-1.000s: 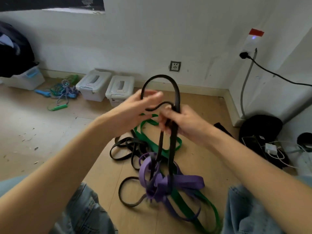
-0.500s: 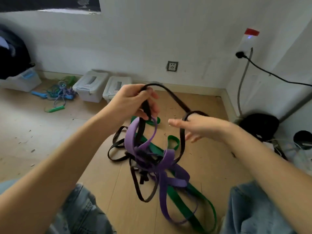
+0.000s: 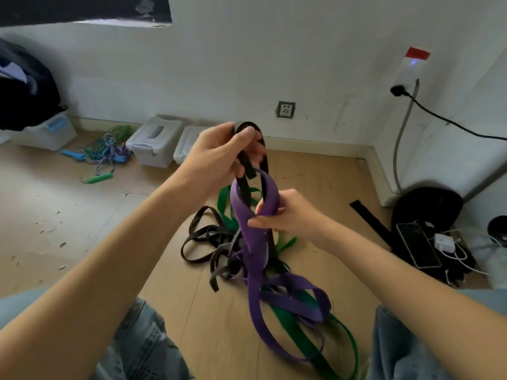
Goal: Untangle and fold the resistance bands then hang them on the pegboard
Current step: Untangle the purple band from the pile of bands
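Gripping a black band [image 3: 245, 171], the left hand [image 3: 219, 154] holds it raised. The right hand [image 3: 288, 212] pinches a purple band [image 3: 255, 242]. Two lidded bins [image 3: 155, 144] stand closed by the wall; contents not visible.

**Soft daylight, wide-angle bend**

The room is evenly and fairly brightly lit by diffuse daylight; the white wall [image 3: 247, 64] is pale and flat, without glare. Shadows on the wooden floor [image 3: 55, 215] are faint and soft-edged. The wide lens bows the view near the edges, stretching both forearms at the lower corners. Slight softness blurs the left hand [image 3: 219, 152] and the tangled bands; the far corners look hazy.
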